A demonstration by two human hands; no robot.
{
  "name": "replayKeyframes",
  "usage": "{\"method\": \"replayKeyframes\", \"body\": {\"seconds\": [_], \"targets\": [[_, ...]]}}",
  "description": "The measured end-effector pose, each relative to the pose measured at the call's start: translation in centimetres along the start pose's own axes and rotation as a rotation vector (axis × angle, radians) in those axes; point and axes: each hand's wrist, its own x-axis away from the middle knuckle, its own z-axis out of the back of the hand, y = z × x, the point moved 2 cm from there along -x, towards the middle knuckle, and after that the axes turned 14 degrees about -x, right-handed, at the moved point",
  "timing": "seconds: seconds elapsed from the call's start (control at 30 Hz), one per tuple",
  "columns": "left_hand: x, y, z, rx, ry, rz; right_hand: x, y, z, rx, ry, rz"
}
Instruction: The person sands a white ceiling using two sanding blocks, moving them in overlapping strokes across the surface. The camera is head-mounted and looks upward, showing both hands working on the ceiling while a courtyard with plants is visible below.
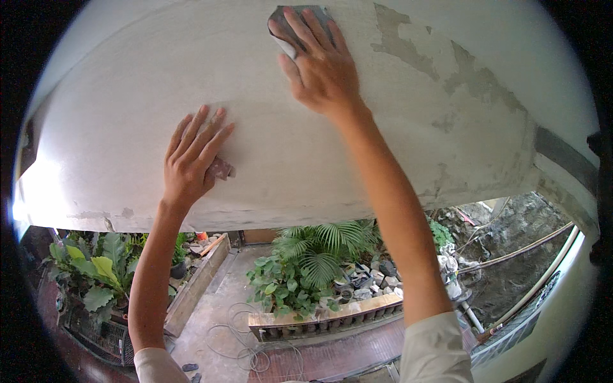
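My right hand (322, 67) reaches up and presses a grey sanding sheet (285, 15) against a pale plastered surface (287, 153). Its fingers lie over the sheet, and a white edge of the sheet curls out beside them. Lower and to the left, my left hand (191, 156) is on or just over the same plaster, its fingers stretched and spread. A small reddish-brown piece (221, 169) sticks out at the thumb side of that hand; it looks tucked under the palm. The left thumb is hidden.
Bare grey patches (408, 51) mark the plaster at the upper right. Below its lower edge are leafy plants (105, 271), a planter ledge (325, 319) with rocks and a palm, and a loose hose (249, 351) on the concrete. Pipes (523, 249) run along the right.
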Motion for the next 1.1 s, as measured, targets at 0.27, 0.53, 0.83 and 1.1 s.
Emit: {"method": "replayKeyframes", "body": {"seconds": [0.27,0.53,0.83,1.1], "targets": [[3.7,-5.2,1.4,0.036,-0.009,-0.007,4.9,9.1,4.8,0.096,0.124,-0.072],[7.1,-6.5,1.4,-0.031,0.119,0.162,11.7,6.2,5.3,0.252,0.363,-0.535],[6.9,-6.4,1.3,-0.077,0.162,0.138,11.0,-5.0,2.0,-0.139,-0.276,0.079],[8.2,-5.9,1.6,-0.064,0.145,0.230,2.4,1.3,1.5,0.108,0.248,-0.220]]}}
